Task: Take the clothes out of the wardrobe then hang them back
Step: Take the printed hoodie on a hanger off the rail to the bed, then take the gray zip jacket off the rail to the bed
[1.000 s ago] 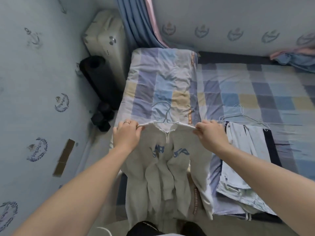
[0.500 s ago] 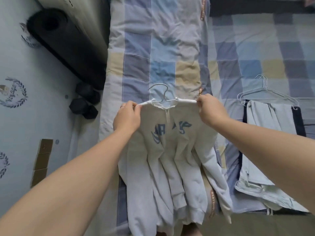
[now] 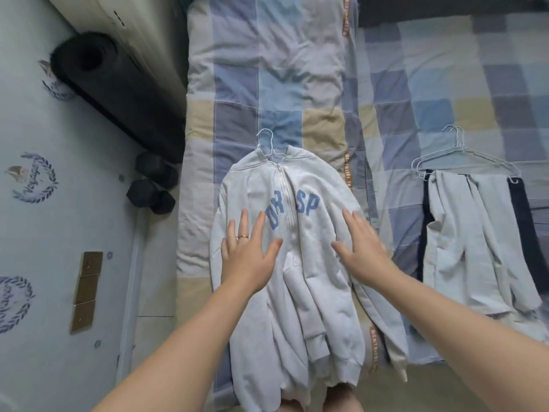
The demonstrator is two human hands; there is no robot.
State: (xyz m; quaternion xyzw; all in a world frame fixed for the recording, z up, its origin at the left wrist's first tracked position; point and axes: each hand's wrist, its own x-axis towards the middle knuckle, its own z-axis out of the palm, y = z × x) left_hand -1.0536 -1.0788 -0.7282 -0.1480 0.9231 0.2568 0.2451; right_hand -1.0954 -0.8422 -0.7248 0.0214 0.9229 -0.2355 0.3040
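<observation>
A white zip hoodie (image 3: 297, 233) with blue letters lies flat on the folded checked quilt (image 3: 267, 84), still on its white wire hanger (image 3: 269, 144). My left hand (image 3: 248, 257), wearing a ring, lies with fingers spread on the hoodie's left side. My right hand (image 3: 361, 248) rests flat on its right side. Neither hand holds anything. To the right, pale and dark trousers (image 3: 475, 239) lie on the bed on white wire hangers (image 3: 463, 156).
The checked bed sheet (image 3: 445, 84) spreads to the right. On the floor at the left are a rolled black mat (image 3: 113, 87) and black dumbbells (image 3: 154, 185), beside a wall with printed emblems. The bed's front edge is close to my legs.
Both hands let go of the hoodie's shoulders and moved down onto its chest with fingers spread. The hoodie went from hanging in the air to lying flat on the quilt.
</observation>
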